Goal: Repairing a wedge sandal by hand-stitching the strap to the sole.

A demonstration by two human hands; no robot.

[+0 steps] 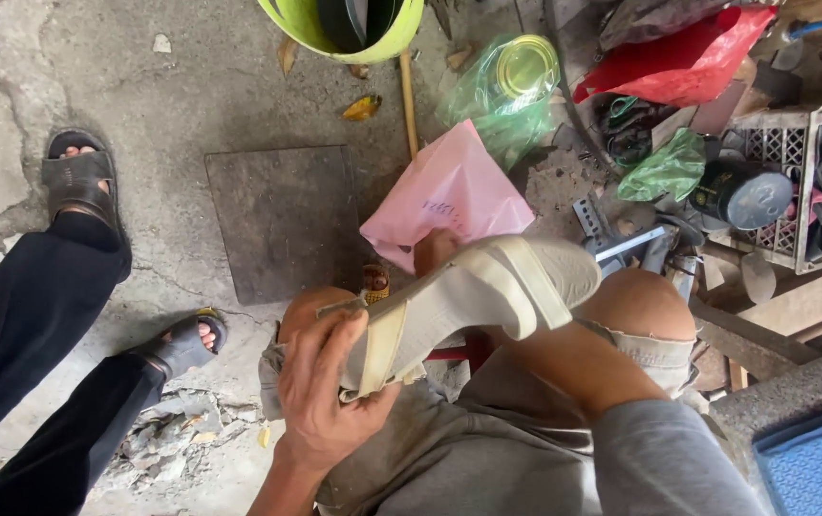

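**Cream sandal held across the knees**

A cream strapped sandal (473,296) lies sideways above the person's lap, its sole turned up and its toe end pointing away to the right. The left hand (320,392) grips its heel end: the fingers curl over the edge of the sole and the thumb presses against a strap, the wrist bent upward from a bare forearm that rises from the bottom of the view. The right hand (433,250) is mostly hidden behind the sandal; only a knuckle or fingertip shows above the sole, so how tightly it closes cannot be told, though it touches the far side of the shoe. The right forearm runs out of a grey sleeve (664,459) toward it.

Just beyond the right hand sits a pink plastic bag (444,191); farther off, a green bag with a tin (525,67). Well to the left of the left hand, another person's sandalled feet (81,182) stand on the cracked concrete floor (143,86).
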